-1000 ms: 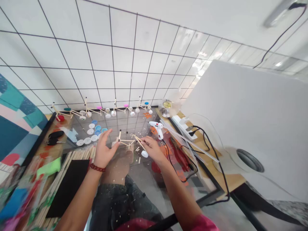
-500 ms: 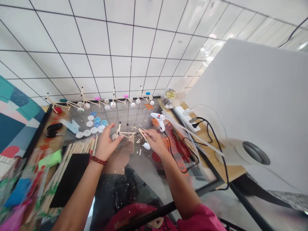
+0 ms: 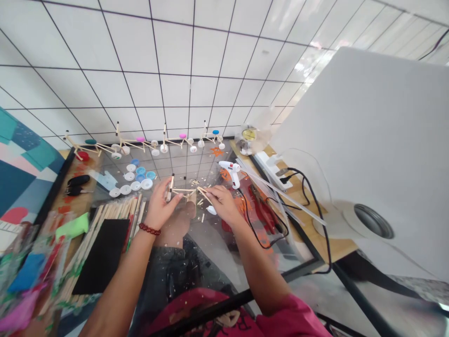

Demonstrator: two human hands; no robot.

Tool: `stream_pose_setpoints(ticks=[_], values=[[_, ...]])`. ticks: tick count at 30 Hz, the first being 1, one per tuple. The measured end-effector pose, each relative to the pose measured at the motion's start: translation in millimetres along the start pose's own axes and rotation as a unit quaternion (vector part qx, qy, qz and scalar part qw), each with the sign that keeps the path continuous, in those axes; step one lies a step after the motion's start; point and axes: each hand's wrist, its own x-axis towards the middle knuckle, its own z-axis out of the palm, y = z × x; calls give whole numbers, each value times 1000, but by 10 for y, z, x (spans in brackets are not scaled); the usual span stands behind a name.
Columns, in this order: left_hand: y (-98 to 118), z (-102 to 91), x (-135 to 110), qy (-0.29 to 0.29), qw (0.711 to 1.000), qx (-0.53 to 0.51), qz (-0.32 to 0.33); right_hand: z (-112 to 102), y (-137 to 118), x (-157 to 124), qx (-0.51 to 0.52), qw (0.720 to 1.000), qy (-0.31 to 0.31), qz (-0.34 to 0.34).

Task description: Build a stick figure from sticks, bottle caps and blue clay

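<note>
My left hand [image 3: 160,208], with a red bead bracelet at the wrist, grips a small stick frame [image 3: 184,190] between thumb and fingers. An upright stick with a dark tip rises from this frame. My right hand [image 3: 221,202] pinches a V-shaped stick piece [image 3: 202,192], its tip close to the frame's right end. Whether the two touch I cannot tell. A white round cap [image 3: 211,210] shows just under the right fingers. Small wood scraps [image 3: 200,202] lie on the glass tabletop between the hands.
Several finished stick tricycles [image 3: 171,140] stand along the back wall. White and blue bottle caps [image 3: 136,185] lie at left, near bundled sticks [image 3: 105,217] and a black sheet [image 3: 103,257]. A white glue gun [image 3: 230,172], its cable and a power strip [image 3: 271,169] are on the right.
My left hand has closed in around the stick frame and shifted slightly right. My right hand has moved a little left and up, bringing its stick piece nearer the frame.
</note>
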Motion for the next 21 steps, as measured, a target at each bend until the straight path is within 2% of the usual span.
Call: stream_pose_setpoints(ticks=[4, 8, 10, 11, 15, 18, 21], values=[[-16, -2, 0, 19, 1000, 8, 11, 30, 35, 1, -24, 1000, 10, 2], [142, -46, -266, 163, 985, 37, 39, -18, -77, -9, -27, 999, 33, -15], [292, -26, -461, 203, 978, 8, 38, -30, -216, -28, -13, 998, 55, -35], [370, 3, -550, 187, 982, -28, 26, -26, -302, -44, 0, 997, 67, -44], [588, 177, -745, 55, 988, -143, -35, 46, -657, -159, 68, 993, 85, -41], [621, 260, -767, -19, 975, -205, -84, 95, -845, -270, 105, 993, 60, 3], [598, 293, -811, -52, 953, -263, -142, 104, -949, -379, 140, 989, 39, 35]])
